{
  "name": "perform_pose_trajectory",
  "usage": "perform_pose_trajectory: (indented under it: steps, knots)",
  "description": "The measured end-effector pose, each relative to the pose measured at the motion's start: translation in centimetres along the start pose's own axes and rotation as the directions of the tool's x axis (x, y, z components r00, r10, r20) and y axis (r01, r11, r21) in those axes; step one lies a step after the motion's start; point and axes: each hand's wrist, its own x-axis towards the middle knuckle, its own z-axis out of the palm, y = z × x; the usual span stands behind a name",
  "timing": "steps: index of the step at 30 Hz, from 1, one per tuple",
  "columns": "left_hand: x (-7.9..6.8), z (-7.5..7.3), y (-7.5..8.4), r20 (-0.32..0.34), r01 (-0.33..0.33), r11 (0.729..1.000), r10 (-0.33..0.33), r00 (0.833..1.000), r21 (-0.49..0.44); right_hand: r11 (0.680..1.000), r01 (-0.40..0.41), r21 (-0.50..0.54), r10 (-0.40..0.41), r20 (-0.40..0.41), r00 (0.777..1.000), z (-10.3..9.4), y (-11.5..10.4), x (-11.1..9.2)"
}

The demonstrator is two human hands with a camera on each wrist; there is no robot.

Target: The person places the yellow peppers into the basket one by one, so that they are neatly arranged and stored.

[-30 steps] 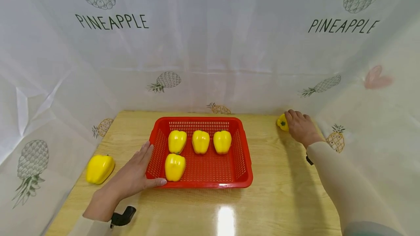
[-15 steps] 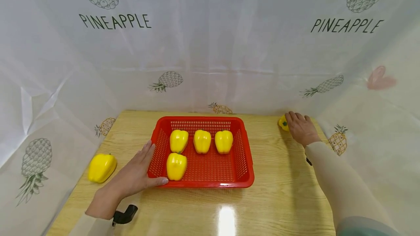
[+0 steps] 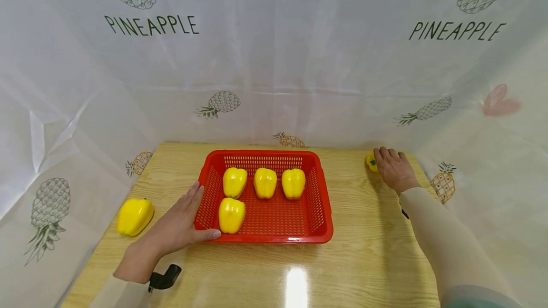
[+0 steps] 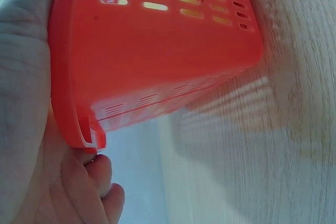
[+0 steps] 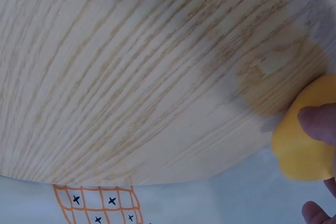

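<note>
Your red basket (image 3: 274, 239) has four glossy yellow peppers (image 3: 265, 183) in it, three across the back, one front left. Your left hand (image 3: 176, 222) grips the near left corner, thumb (image 3: 209, 235) on the rim. Right arm (image 3: 449, 246)'s stretched out, right hand (image 3: 395, 171) holding another pepper (image 5: 294, 151), yellow with a green stem (image 3: 373, 162), near the far right corner of the table (image 3: 351, 255).
</note>
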Motion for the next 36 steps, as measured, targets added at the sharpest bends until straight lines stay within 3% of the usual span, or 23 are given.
perform_pose_trajectory:
  steps: [7, 17, 29, 36]
  knots:
    - [0.0, -0.1, 0.2, -0.006, -0.009, 1.000, 0.009, 1.000, 0.007, 1.000, -0.013, -0.004, 0.013, -0.057, 0.998, -0.1, -0.2, -0.4]
    - [-0.1, -0.3, 0.3, -0.009, -0.017, 1.000, 0.017, 1.000, 0.003, 0.997, -0.059, 0.042, 0.062, -0.078, 0.995, -0.3, -0.6, -1.2]
    - [0.1, -0.2, 0.2, 0.000, -0.009, 1.000, 0.009, 1.000, -0.009, 0.981, -0.136, 0.139, 0.158, -0.162, 0.974, -0.1, -1.5, -2.3]
    - [0.0, -0.1, 0.1, 0.003, -0.009, 1.000, 0.009, 1.000, -0.020, 0.964, -0.141, 0.224, 0.177, -0.149, 0.973, -0.2, -2.1, -2.7]
